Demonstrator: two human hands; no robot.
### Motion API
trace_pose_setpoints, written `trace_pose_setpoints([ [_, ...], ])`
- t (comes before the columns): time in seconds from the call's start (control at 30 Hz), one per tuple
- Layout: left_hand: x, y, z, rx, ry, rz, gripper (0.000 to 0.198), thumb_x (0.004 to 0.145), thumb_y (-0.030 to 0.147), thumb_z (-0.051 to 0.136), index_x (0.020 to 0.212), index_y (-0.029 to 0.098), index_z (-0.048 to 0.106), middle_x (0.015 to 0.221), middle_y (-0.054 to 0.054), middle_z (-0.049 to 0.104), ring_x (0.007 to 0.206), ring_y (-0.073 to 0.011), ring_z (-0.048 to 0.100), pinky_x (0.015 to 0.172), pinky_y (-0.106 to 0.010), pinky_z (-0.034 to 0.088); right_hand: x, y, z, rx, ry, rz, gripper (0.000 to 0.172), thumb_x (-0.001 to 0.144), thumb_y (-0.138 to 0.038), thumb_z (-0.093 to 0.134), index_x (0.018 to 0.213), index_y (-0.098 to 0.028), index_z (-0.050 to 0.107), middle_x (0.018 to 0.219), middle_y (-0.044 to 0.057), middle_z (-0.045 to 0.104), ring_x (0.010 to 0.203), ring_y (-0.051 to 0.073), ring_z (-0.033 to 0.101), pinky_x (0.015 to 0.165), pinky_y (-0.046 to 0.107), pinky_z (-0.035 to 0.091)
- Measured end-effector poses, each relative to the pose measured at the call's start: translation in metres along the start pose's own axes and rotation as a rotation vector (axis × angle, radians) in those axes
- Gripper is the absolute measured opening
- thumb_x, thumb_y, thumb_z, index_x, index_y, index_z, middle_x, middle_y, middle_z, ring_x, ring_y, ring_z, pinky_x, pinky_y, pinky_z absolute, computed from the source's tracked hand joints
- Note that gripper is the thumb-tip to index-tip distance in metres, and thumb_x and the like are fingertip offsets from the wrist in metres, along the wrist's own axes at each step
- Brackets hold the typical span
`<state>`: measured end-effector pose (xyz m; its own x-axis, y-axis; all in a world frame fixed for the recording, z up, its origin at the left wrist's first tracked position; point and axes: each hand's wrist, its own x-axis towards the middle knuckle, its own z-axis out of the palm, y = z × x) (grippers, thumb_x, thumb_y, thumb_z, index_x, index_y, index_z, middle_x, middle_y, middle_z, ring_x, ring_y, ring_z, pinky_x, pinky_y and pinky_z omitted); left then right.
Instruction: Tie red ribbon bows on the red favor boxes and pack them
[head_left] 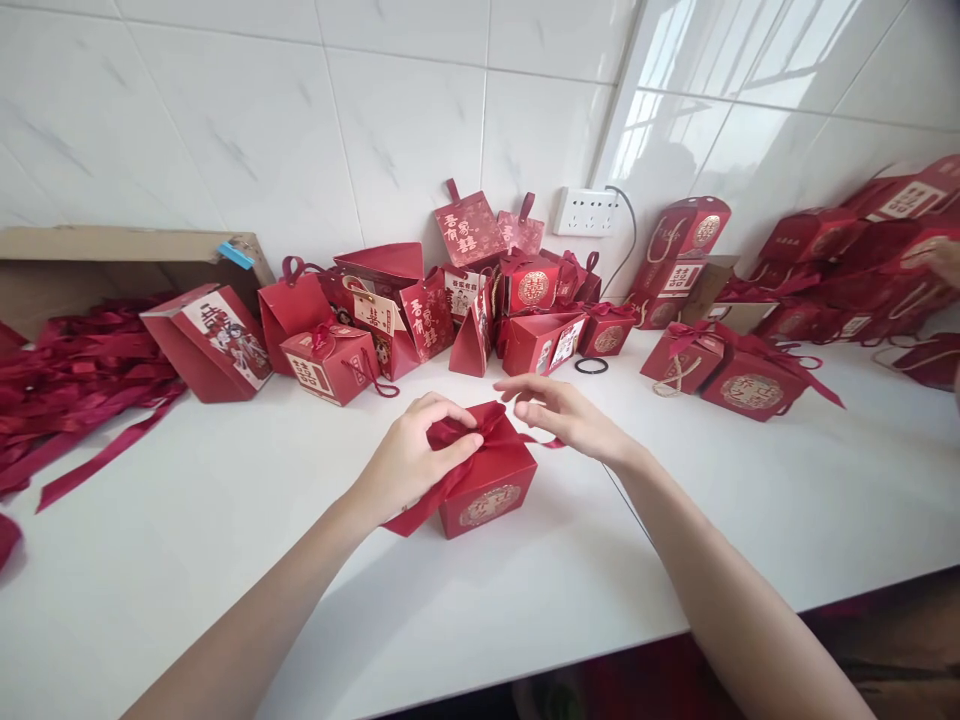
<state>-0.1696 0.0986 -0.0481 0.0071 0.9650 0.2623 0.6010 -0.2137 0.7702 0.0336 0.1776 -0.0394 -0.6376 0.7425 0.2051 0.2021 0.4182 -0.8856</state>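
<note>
A red gift box (487, 492) with a round gold emblem on its front stands on the white table, tied on top with a dark red ribbon (491, 425). My left hand (412, 460) bends over the box's left side, thumb and fingers closed on the ribbon at the bow. Behind and to the right of the box, my right hand (559, 412) hovers with its fingers stretched and parted, holding nothing. One ribbon tail (544, 442) sticks out below that hand. Part of the bow is hidden by my left fingers.
Several finished-looking red boxes (330, 365) line the wall. A cardboard box (150, 245) and a heap of loose ribbons (82, 370) are at left. Two tied boxes (750, 385) sit at right. A black ring (591, 366) lies behind my right hand. Another person's hand (941, 260) shows at far right.
</note>
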Motion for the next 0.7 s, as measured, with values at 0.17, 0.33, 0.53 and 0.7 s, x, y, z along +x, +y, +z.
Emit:
trace_pose_setpoints([
  [0.17,-0.001,-0.007,0.002,-0.023,0.011,0.038,0.025,0.077,0.038,0.059,0.098,0.024,0.059,0.103,-0.002,0.06,0.098,-0.0193,0.057,0.087,-0.032,0.045,0.013,0.006,0.02,0.076,-0.051,-0.038,0.029,0.076,-0.046,0.062,0.078,-0.017,0.064,0.088,0.004,0.059,0.08,0.016,0.056,0.072,0.028,0.044],
  [0.33,-0.008,-0.007,0.006,0.14,0.291,0.019,0.03,0.08,0.042,0.052,0.1,0.02,0.053,0.106,-0.007,0.055,0.105,-0.0228,0.05,0.089,-0.037,0.041,0.003,0.004,0.036,0.128,0.079,0.033,0.032,0.078,-0.047,0.058,0.07,-0.016,0.056,0.074,0.001,0.058,0.068,0.013,0.054,0.065,0.026,0.043],
  [0.53,-0.018,0.002,0.004,0.051,0.188,-0.153,0.027,0.083,0.047,0.045,0.074,0.021,0.046,0.074,0.0,0.055,0.067,-0.0165,0.054,0.061,-0.028,0.042,-0.005,0.002,0.04,0.135,0.1,0.064,0.036,0.079,-0.05,0.055,0.067,-0.017,0.049,0.066,-0.001,0.053,0.061,0.012,0.048,0.059,0.025,0.039],
  [0.7,-0.026,0.003,0.003,-0.145,0.162,-0.278,0.035,0.08,0.05,0.05,0.064,0.021,0.039,0.057,0.005,0.047,0.053,-0.0117,0.049,0.047,-0.021,0.035,-0.01,0.005,0.038,0.087,0.064,0.13,0.043,0.081,-0.053,0.052,0.059,-0.018,0.042,0.056,-0.005,0.041,0.051,0.008,0.036,0.05,0.022,0.029],
])
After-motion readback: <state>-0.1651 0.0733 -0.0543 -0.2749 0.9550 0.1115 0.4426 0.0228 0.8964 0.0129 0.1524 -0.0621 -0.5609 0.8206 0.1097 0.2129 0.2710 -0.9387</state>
